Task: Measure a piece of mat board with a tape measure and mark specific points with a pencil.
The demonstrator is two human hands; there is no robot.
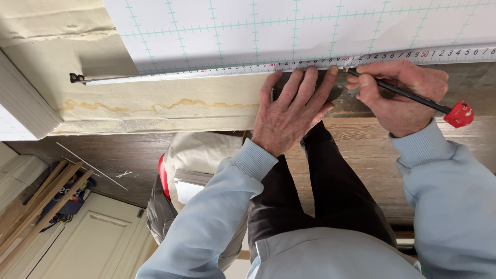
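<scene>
Head view showed your pencil (408,95) tip at the tape measure (217,70) edge along the gridded board (289,28), right hand (400,95) closed around it, left hand (292,111) spread flat beside. Marking seemed underway; steady tape mattered next.

A tape measure (289,65) stretches left to right along the near edge of a gridded sheet (310,26), which lies on the far side. Its end hook (76,78) sits far left. The left hand (292,111) lies flat just near of the tape, at centre. Just right of it, the right hand (400,95) holds a pencil (408,95), tip touching the tape. Wooden strips (36,206) lean at the near left, with a bag (199,155) between them and the person's legs.
</scene>
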